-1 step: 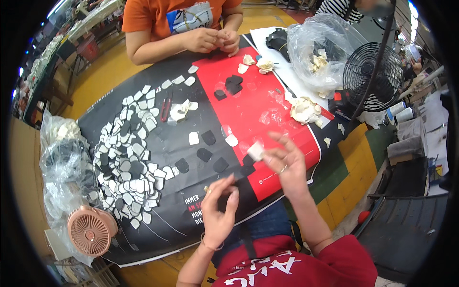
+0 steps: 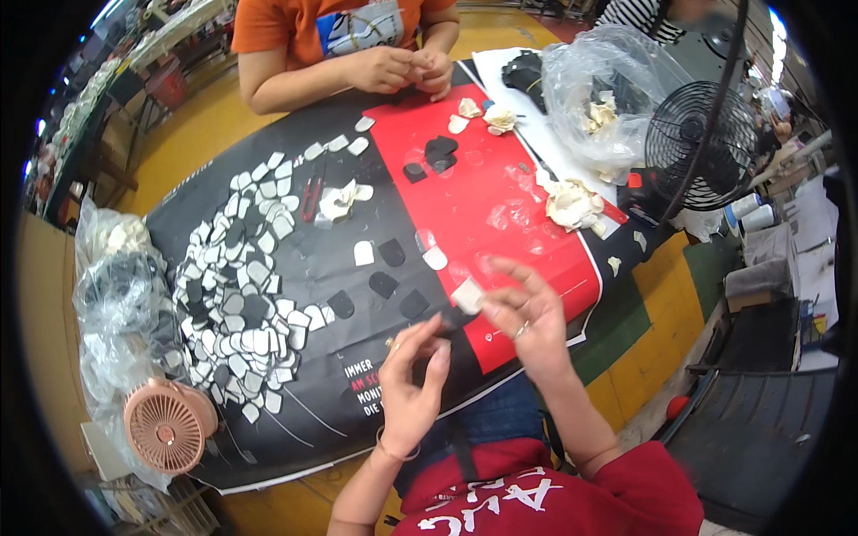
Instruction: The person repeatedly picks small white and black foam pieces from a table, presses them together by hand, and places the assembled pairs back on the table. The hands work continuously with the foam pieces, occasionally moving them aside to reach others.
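My right hand pinches a small off-white patch between thumb and fingers, above the seam where the black and red parts of the table cover meet. To its left, my left hand is raised over the black part with its fingers bent. A gap shows between its thumb and fingertips, and I see nothing held there. A dark patch lies just beyond those fingertips, partly hidden. Nearby on the cover are several dark rounded patches and white ones.
A large spread of white and grey patches covers the left side. Beside it stand a pink fan and plastic bags. Red-handled cutters lie mid-table. Across from me a person in orange works with both hands. A black fan stands right.
My right hand has shifted slightly left and down with the off-white patch, bringing it closer to my left hand. The left hand has barely moved.
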`<state>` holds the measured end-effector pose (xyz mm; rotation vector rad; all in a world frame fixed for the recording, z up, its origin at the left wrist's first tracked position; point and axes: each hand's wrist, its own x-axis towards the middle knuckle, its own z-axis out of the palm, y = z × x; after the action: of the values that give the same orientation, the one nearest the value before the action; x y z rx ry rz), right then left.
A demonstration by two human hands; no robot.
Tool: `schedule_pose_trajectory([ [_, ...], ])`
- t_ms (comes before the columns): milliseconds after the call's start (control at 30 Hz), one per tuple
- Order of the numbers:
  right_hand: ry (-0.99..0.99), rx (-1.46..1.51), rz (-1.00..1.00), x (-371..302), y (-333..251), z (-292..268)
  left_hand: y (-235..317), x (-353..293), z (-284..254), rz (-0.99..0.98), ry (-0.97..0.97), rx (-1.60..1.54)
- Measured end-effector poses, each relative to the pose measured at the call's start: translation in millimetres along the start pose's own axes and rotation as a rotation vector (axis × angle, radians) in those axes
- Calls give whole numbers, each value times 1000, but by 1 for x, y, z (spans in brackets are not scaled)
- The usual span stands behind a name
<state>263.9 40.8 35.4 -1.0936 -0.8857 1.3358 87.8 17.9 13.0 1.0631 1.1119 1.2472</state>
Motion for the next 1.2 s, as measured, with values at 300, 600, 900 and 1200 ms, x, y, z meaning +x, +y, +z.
schedule_pose_trajectory([
  [300, -135, -860, -462, -11, -8, 30, 17, 8, -42, 169, -172, 585],
  [600, -474, -1112, -864, -10, -2, 30, 19, -4, -65, 931, -17, 1165],
  [900, -216, -869, -678, -15, 12, 26, 11, 46, -103, 576, -19, 1353],
  [1200, -122, -735, -150, -17, 13, 19, -7, -1, -70, 549, -164, 1230],
])
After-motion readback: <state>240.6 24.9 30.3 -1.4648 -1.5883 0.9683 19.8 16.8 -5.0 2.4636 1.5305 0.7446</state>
